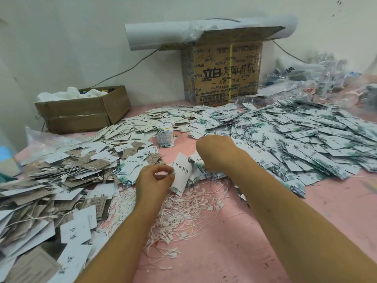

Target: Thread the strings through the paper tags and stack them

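My left hand (pixel 154 179) pinches the left edge of a white paper tag (pixel 182 174) with green leaf print and dark lettering, held upright above the table. My right hand (pixel 216 148) is bent down at the wrist over the loose leaf-print tags (pixel 285 139); its fingers are hidden, so I cannot tell what it holds. A tangle of white strings with small plastic locks (pixel 183 209) lies just below my left hand. A small neat stack of tags (pixel 165 137) stands behind my hands.
A heap of strung white and brown tags (pixel 51 180) covers the left of the pink table (pixel 224 252). A low cardboard box (pixel 81 111) sits back left, a tall printed carton (pixel 224 74) at the back, plastic bags (pixel 326 78) at the far right.
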